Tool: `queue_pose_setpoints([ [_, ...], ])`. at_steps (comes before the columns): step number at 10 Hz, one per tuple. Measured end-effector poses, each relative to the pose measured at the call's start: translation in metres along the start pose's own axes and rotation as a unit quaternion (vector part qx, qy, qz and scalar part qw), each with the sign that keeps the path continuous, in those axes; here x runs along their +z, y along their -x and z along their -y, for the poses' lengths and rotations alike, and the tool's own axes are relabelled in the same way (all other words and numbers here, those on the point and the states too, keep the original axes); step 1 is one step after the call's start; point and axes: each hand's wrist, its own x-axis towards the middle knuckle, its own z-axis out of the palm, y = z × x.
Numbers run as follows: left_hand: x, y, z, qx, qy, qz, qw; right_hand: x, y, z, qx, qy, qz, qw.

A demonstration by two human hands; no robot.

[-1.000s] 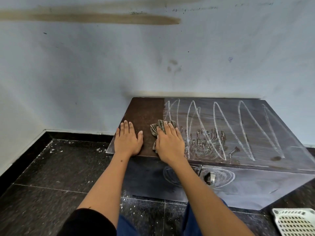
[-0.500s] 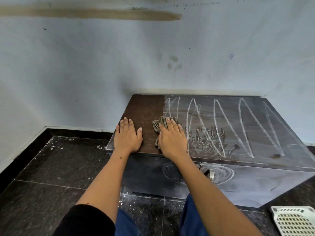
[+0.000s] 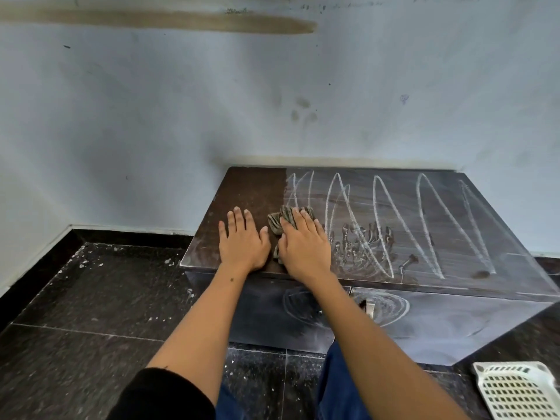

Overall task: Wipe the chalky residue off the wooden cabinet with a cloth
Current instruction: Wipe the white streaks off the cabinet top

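The low dark wooden cabinet (image 3: 257, 189) is clean only at its left strip; white chalk loops (image 3: 424, 219) cover the rest. My right hand (image 3: 304, 247) presses the crumpled striped cloth (image 3: 280, 221) flat-fingered; my left hand (image 3: 242, 241) rests open beside it.

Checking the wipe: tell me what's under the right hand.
A striped cloth lies under the right hand, pressed flat on the cabinet. Its edges show past the fingers and thumb. The rest of it, and any chalk below, is covered.
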Motion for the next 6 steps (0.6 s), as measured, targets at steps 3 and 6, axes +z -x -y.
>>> queue_pose_setpoints([
  [3, 0.007, 0.0, 0.004, -0.002, -0.001, -0.032, 0.999, -0.005, 0.004, -0.007, 0.036, -0.026, -0.005, 0.999],
  [6, 0.007, 0.0, 0.004, -0.002, 0.002, -0.035, 0.999, 0.0, 0.039, -0.009, 0.068, -0.001, -0.053, 0.996],
])
